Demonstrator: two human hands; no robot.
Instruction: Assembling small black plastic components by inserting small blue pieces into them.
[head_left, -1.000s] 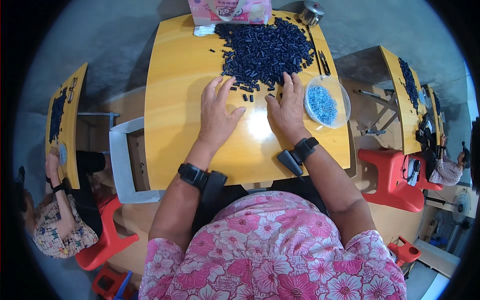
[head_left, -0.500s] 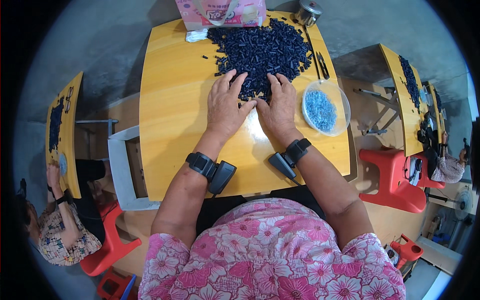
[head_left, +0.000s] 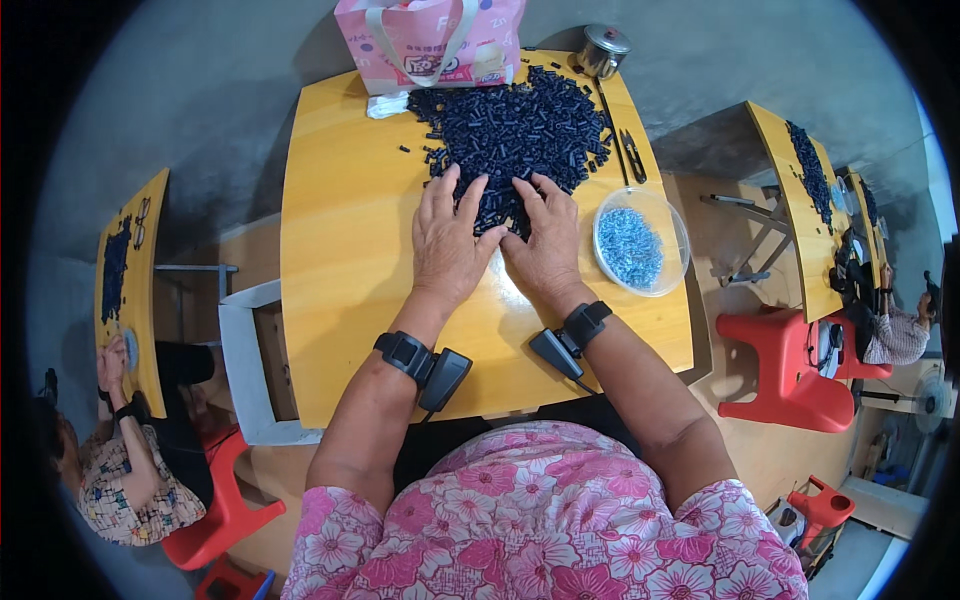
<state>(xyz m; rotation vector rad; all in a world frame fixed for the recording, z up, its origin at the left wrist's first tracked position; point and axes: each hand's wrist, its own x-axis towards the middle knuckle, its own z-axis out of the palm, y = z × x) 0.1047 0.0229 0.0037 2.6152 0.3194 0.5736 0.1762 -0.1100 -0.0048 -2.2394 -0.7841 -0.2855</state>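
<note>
A big heap of small dark blue plastic pieces (head_left: 520, 125) covers the far part of the yellow table (head_left: 345, 250). My left hand (head_left: 447, 243) lies flat, fingers spread, with its fingertips on the near edge of the heap. My right hand (head_left: 545, 243) rests beside it, fingers also reaching into the pieces. Neither hand visibly grips anything. Both wrists wear black bands with small black devices. A clear round bowl (head_left: 641, 241) holding light blue pieces stands just right of my right hand.
A pink bag (head_left: 430, 40) and a small metal pot (head_left: 603, 50) stand at the table's far edge. A thin dark tool (head_left: 634, 155) lies right of the heap. A grey crate (head_left: 250, 365) sits left of the table. Red stools (head_left: 790, 375) and other tables with seated people flank me.
Both hands have slid forward across the table from the bare wood into the near edge of the dark blue heap.
</note>
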